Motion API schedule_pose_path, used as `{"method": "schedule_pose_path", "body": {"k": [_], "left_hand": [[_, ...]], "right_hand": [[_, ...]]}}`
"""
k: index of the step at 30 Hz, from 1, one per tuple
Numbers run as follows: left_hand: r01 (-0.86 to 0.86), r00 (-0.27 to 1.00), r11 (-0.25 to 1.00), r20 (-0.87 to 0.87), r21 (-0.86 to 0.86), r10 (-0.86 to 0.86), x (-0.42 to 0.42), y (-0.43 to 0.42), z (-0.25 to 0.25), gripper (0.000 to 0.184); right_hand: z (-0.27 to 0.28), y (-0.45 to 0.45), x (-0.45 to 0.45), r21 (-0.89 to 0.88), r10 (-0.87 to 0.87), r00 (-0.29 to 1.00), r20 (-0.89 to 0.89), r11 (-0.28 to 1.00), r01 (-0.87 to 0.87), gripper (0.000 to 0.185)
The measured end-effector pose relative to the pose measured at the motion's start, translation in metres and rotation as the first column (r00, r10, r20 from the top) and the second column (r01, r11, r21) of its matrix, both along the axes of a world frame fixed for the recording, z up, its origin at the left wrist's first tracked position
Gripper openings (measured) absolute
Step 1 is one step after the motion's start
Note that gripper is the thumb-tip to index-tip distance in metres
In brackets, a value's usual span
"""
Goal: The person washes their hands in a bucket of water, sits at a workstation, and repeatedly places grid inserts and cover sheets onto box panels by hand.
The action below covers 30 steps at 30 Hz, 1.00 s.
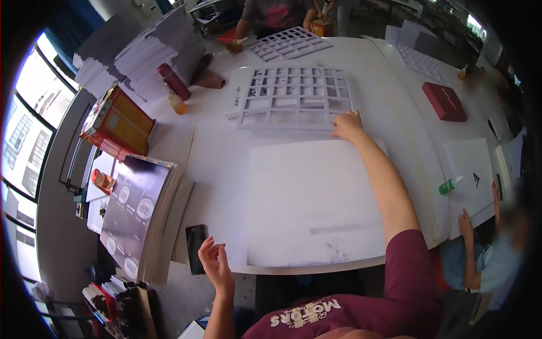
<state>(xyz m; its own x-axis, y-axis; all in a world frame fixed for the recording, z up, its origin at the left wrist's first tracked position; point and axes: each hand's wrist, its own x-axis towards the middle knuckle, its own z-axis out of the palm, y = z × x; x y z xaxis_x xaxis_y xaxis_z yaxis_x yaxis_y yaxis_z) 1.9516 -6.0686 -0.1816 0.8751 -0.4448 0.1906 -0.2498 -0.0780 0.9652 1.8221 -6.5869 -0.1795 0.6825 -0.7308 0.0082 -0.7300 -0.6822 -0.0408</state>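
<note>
My right hand [348, 125] reaches across the table with its fingers closed on the near right corner of a white grid divider [288, 103]. The divider has rows of square and oblong openings and lies over white printed sheets [235, 107]. In front of me is a large white board [316, 192], with a grey strip and dark smudges near its front edge. Raised near the table's front edge, my left hand [216, 263] is empty, its fingers loosely bent and apart. A black phone [196, 248] lies just beside it.
Printed sheets [135, 209] are stacked at left, near a tin [118, 121], a red bottle [173, 82] and a glue bottle [176, 104]. Co-workers sit opposite and at right. A second grid [291, 43], red box [444, 101] and green bottle [449, 185] lie on the table [220, 164].
</note>
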Motion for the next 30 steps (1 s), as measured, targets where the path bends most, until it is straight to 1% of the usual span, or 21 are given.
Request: {"method": "schedule_pose_path", "body": {"k": [2,5,6,8,10,12,14,16,18,19,20,22,23,24,26,27,28,30], "left_hand": [[-0.020,1.000,0.999,-0.022,-0.034,0.020,0.002,0.004,0.000,0.031],[-0.035,0.997,0.999,-0.063,-0.036,0.033,0.002,0.007,0.004,0.029],[-0.034,0.998,0.998,-0.063,-0.054,0.031,0.001,0.006,0.004,0.027],[-0.006,0.994,0.998,-0.108,-0.066,-0.001,-0.003,0.001,0.012,0.027],[0.030,0.990,0.997,-0.135,-0.075,-0.040,-0.007,-0.002,0.018,0.027],[0.061,0.985,0.995,-0.156,-0.076,-0.072,-0.011,-0.003,0.018,0.025],[0.075,0.978,0.993,-0.186,-0.091,-0.091,-0.016,-0.002,0.021,0.023],[0.075,0.973,0.991,-0.207,-0.115,-0.097,-0.022,0.005,0.019,0.022],[0.048,0.958,0.987,-0.274,-0.154,-0.089,-0.026,0.011,0.013,0.024],[0.036,0.947,0.984,-0.310,-0.173,-0.089,-0.028,0.015,0.007,0.026],[0.032,0.941,0.988,-0.330,-0.151,-0.081,-0.027,0.020,-0.002,0.031],[0.024,0.931,0.995,-0.361,-0.096,-0.058,-0.026,0.023,-0.007,0.035],[0.025,0.926,0.998,-0.375,-0.065,-0.048,-0.025,0.024,-0.008,0.037],[0.069,0.926,0.998,-0.372,-0.003,-0.065,-0.025,0.024,-0.009,0.042],[0.150,0.979,0.986,-0.151,0.074,-0.137,-0.025,0.019,-0.032,0.045],[0.179,0.984,0.977,-0.038,0.117,-0.176,-0.025,0.017,-0.041,0.047],[0.223,0.972,0.951,0.026,0.213,-0.234,-0.025,0.016,-0.040,0.048],[0.235,0.939,0.905,0.157,0.356,-0.305,-0.030,0.015,-0.033,0.046]], "right_hand": [[-0.002,-0.005,0.009,-0.018,0.009,0.994,-0.112,1.000,-0.011,0.024],[0.010,0.000,0.004,-0.084,0.026,0.999,0.045,0.996,-0.022,0.023],[0.019,0.004,0.001,-0.117,0.068,0.988,0.136,0.992,-0.053,0.022],[0.048,0.014,-0.010,-0.174,0.148,0.938,0.314,0.980,-0.096,0.021],[0.076,0.031,-0.031,-0.221,0.250,0.853,0.458,0.961,-0.164,0.021],[0.108,0.068,-0.068,-0.257,0.305,0.812,0.497,0.946,-0.198,0.020],[0.132,0.113,-0.115,-0.295,0.334,0.809,0.483,0.933,-0.208,0.020],[0.142,0.160,-0.165,-0.307,0.347,0.827,0.443,0.925,-0.224,0.022],[0.146,0.211,-0.205,-0.332,0.325,0.857,0.400,0.923,-0.195,0.023],[0.142,0.234,-0.222,-0.274,0.299,0.860,0.413,0.942,-0.196,0.024],[0.140,0.253,-0.237,-0.219,0.275,0.863,0.424,0.956,-0.197,0.024],[0.123,0.279,-0.258,-0.202,0.280,0.886,0.369,0.955,-0.218,0.025],[0.114,0.288,-0.264,-0.194,0.279,0.886,0.372,0.956,-0.219,0.025],[0.106,0.295,-0.269,-0.185,0.274,0.886,0.375,0.958,-0.219,0.024],[0.087,0.302,-0.276,-0.181,0.270,0.887,0.375,0.959,-0.216,0.026],[0.079,0.302,-0.276,-0.210,0.288,0.885,0.365,0.952,-0.223,0.027],[0.071,0.303,-0.277,-0.237,0.307,0.884,0.354,0.943,-0.233,0.028],[0.059,0.301,-0.281,-0.265,0.336,0.875,0.350,0.931,-0.251,0.031]]}}
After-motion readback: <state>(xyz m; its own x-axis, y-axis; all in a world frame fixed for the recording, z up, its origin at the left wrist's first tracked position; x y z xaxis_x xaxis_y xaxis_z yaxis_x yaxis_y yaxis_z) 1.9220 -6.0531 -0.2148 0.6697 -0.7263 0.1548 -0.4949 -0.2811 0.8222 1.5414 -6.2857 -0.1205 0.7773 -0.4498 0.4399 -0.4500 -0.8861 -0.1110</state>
